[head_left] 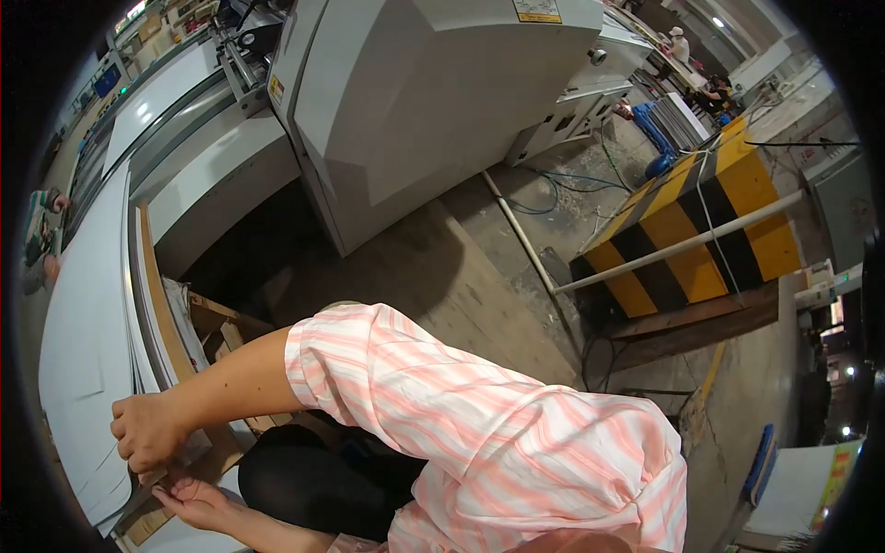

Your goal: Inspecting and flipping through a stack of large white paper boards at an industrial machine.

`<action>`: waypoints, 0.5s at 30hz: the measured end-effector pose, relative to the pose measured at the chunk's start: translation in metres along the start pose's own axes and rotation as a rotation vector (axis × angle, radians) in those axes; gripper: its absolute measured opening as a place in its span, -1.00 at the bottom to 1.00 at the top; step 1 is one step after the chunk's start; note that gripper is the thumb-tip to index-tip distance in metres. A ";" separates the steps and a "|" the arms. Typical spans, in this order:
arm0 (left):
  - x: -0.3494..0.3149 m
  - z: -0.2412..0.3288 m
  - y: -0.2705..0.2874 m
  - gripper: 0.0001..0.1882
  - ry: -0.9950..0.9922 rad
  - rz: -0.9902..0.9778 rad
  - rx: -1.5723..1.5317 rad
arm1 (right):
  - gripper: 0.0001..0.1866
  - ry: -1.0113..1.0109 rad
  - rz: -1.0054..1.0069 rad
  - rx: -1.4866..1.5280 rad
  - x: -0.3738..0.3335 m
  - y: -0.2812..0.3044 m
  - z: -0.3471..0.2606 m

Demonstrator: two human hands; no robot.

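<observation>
My right hand (152,433) is closed, knuckles up, at the near edge of a stack of large white sheets (83,369). What its fingers hold, if anything, is hidden beneath them. Just below it my left hand (198,505) is turned palm up, its fingers partly spread and close to the right hand's fingertips. No object shows in that palm. A clear, crumpled plastic piece (195,449) lies beside the right wrist. Several sheets at the stack's near corner are fanned slightly apart.
A large grey machine (415,101) stands ahead, beside the stack. Wooden pallet pieces (217,318) sit under the stack's edge. To the right are a yellow-and-black striped block (691,230) and a pale pipe rail (682,244). Another person's hand (59,201) shows at the far left.
</observation>
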State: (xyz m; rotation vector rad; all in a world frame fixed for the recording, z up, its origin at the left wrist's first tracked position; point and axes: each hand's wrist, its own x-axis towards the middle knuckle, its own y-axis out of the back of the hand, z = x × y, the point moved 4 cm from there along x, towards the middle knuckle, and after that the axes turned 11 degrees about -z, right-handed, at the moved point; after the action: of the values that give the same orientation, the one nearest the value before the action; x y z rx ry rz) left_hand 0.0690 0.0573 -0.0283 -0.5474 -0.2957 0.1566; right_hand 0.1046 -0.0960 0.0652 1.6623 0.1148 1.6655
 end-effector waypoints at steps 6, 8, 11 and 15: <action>0.010 -0.002 0.023 -0.72 -0.019 -0.025 0.041 | -0.71 0.084 0.090 -0.062 0.004 0.003 0.006; 0.007 -0.002 0.022 -0.72 -0.016 0.013 0.043 | -0.75 0.107 0.115 -0.072 0.003 0.005 0.006; 0.011 0.004 0.028 -0.68 -0.046 0.012 0.214 | -0.79 0.133 0.134 -0.105 0.007 0.006 0.005; -0.012 0.012 -0.022 -0.65 -0.138 0.184 0.353 | -0.80 0.108 0.125 -0.118 0.002 0.009 0.011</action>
State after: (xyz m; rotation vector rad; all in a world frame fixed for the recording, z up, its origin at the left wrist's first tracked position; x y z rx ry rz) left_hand 0.0557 0.0421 -0.0099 -0.2124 -0.3425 0.4175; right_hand 0.1107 -0.1065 0.0733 1.5187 -0.0349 1.8193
